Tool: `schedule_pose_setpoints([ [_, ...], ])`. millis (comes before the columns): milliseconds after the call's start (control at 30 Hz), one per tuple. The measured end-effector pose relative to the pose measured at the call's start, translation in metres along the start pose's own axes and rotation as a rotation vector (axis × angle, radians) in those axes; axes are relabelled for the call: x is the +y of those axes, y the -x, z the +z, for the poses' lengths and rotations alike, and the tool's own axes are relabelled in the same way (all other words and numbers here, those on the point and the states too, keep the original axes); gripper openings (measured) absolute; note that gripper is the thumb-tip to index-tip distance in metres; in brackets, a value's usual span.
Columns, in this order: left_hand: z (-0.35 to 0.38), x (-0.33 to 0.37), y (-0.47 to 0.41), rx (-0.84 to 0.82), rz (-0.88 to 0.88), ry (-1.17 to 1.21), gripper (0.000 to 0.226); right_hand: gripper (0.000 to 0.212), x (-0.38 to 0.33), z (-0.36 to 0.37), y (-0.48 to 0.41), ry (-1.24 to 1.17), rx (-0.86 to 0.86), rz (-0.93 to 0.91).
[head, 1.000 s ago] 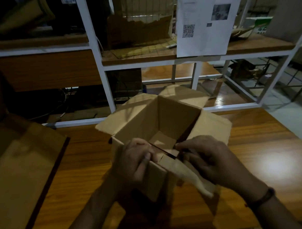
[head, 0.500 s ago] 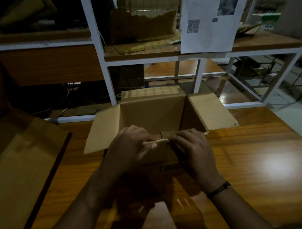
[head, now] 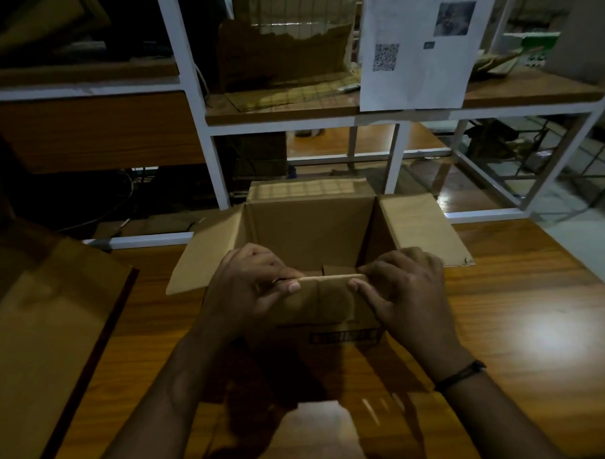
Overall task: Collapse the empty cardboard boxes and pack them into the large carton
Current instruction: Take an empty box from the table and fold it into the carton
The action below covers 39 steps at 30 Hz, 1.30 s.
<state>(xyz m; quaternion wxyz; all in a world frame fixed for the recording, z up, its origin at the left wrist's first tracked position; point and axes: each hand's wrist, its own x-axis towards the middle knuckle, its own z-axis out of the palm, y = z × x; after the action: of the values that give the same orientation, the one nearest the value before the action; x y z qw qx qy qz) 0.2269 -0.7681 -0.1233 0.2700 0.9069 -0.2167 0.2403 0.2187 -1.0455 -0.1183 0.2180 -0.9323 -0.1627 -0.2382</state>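
An open brown cardboard box (head: 308, 229) stands upright on the wooden table (head: 523, 317), its side and far flaps spread outward. My left hand (head: 248, 286) and my right hand (head: 406, 287) both pinch the top edge of its near wall, thumbs on the outside, fingers curled over the rim. The box looks empty inside. A large carton flap (head: 47, 334) slopes across the left edge of the view; the rest of that carton is hidden.
A white metal shelf frame (head: 201, 130) rises just behind the table, holding torn cardboard (head: 281, 58) and a hanging paper sheet with a QR code (head: 418, 46). Cables lie in the dark space at back left. Bright glare marks the table at right.
The box turned from a corner-on, tilted pose to square and upright facing me. My hands moved from its inner bottom flaps up to the near wall's top edge and spread slightly apart.
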Motion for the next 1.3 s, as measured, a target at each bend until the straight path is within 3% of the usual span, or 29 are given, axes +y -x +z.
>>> schedule_pose_setpoints([
  [133, 0.000, -0.002, -0.002, -0.026, 0.003, 0.019, 0.021, 0.082, 0.013, -0.017, -0.011, -0.112, -0.162, 0.266],
  [200, 0.000, -0.001, -0.001, -0.009, -0.007, 0.018, 0.021, 0.087, 0.013, -0.016, -0.011, -0.134, -0.210, 0.308],
  [367, 0.002, -0.001, -0.002, -0.008, -0.002, 0.014, 0.024, 0.094, 0.012, -0.003, -0.004, -0.190, -0.136, 0.288],
  [533, 0.004, -0.002, 0.000, 0.032, 0.061, -0.070, 0.024, 0.083, 0.019, 0.012, 0.002, -0.219, -0.098, 0.289],
  [633, -0.002, 0.007, 0.016, 0.163, 0.033, 0.035, 0.023, 0.059, 0.022, 0.013, 0.023, -0.214, 0.173, 0.216],
  [733, -0.016, 0.015, 0.048, 0.402, -0.244, 0.162, 0.024, 0.037, 0.033, 0.005, 0.050, -0.308, 0.378, 0.161],
  [833, -0.020, 0.017, 0.080, 0.626, -0.570, 0.274, 0.039, 0.016, 0.038, 0.003, 0.070, -0.623, 0.359, 0.333],
  [933, -0.011, 0.016, 0.097, 0.576, -0.722, 0.362, 0.030, 0.021, 0.030, 0.001, 0.080, -0.774, 0.338, 0.382],
  [1033, -0.004, 0.015, 0.104, 0.513, -0.789, 0.400, 0.011, 0.030, 0.011, -0.008, 0.072, -0.788, 0.347, 0.280],
  [1200, 0.002, 0.024, 0.101, 0.442, -0.712, 0.402, 0.033, 0.058, -0.003, -0.020, 0.033, -0.907, 0.418, 0.092],
  [1300, 0.005, 0.022, 0.101, 0.393, -0.652, 0.352, 0.044, 0.064, -0.002, -0.020, 0.016, -0.828, 0.383, 0.099],
])
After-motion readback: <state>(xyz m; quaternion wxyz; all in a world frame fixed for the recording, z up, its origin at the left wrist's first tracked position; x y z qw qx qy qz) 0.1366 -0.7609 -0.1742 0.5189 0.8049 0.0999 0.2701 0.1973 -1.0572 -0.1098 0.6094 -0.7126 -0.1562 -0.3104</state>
